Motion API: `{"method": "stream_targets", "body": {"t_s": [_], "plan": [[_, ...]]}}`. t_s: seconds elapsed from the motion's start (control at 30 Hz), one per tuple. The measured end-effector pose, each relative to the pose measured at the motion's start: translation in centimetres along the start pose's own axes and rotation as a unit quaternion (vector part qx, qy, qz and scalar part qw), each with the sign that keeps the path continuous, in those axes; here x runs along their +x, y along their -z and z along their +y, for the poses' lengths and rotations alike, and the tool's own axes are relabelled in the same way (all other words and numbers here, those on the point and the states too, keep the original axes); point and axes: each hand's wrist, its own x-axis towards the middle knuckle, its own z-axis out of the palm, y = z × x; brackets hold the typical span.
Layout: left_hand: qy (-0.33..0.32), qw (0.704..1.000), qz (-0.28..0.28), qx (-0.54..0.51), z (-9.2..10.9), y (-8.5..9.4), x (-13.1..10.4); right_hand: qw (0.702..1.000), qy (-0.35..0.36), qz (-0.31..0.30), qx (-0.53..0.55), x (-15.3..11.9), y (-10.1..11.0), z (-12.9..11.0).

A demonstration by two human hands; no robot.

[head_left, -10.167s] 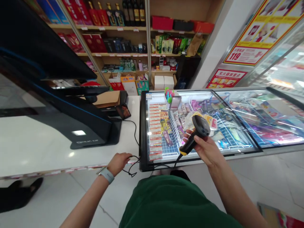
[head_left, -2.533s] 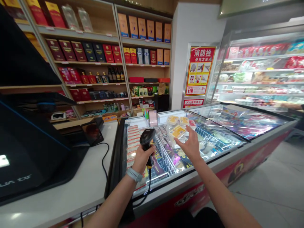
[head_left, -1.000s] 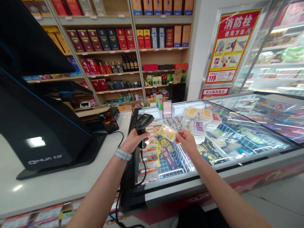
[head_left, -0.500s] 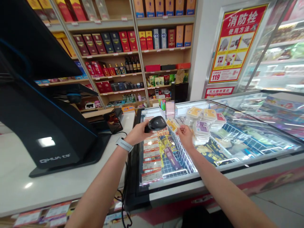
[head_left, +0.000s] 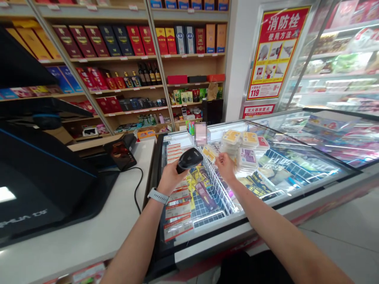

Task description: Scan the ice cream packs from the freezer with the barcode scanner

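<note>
A black handheld barcode scanner (head_left: 190, 159) is gripped in my left hand (head_left: 171, 178), its head pointing right over the glass-topped freezer (head_left: 183, 257). My right hand (head_left: 225, 167) pinches the near edge of a clear plastic food box with a yellow label (head_left: 209, 153), just right of the scanner. Scanner and box are close together; whether they touch I cannot tell. To the right of my right hand, stacks of similar clear boxes stand on the glass, with yellow-labelled boxes (head_left: 232, 137), purple-labelled boxes (head_left: 247, 156) and a red-labelled box (head_left: 263, 142) on top.
Left of the freezer is a white counter (head_left: 118, 221) with a black checkout terminal (head_left: 44, 173) and a cable (head_left: 138, 185). Price labels (head_left: 178, 211) line the freezer's left side. Wire baskets (head_left: 220, 183) with packaged goods show under the glass. Shelves of boxed bottles (head_left: 127, 59) stand behind.
My view has turned right and slightly down, so the surroundings sit further left. Both hands keep their holds on the scanner and the yellow-labelled box.
</note>
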Motion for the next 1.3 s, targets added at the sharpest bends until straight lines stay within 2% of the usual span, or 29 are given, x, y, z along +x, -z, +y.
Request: {"method": "stream_targets", "body": {"t_s": [0.13, 0.33, 0.57, 0.83, 1.03, 1.3], "plan": [[-0.005, 1.0, -0.016, -0.003, 0.2, -0.2, -0.6, 0.996, 0.008, 0.019, -0.083, 0.3, -0.1, 0.1], [-0.021, 0.999, -0.029, 0.017, 0.2, -0.3, -0.7, 0.995, 0.025, -0.001, -0.1, 0.5, -0.5, 0.4], [0.003, 1.0, -0.015, 0.004, -0.3, -0.4, -0.8, 0.993, 0.059, -0.024, -0.098, 1.6, -0.6, 1.8], [-0.002, 1.0, -0.024, -0.017, -0.2, -0.5, -0.8, 0.992, 0.07, -0.047, -0.092, 3.5, 1.0, 3.2], [-0.007, 0.999, -0.034, 0.016, -0.3, -0.6, -0.8, 0.992, 0.072, -0.06, -0.085, 4.7, 2.3, 4.2], [0.005, 0.999, -0.04, 0.01, -0.2, -0.6, -0.7, 0.995, 0.06, -0.039, -0.071, 5.1, 3.3, 4.5]]}}
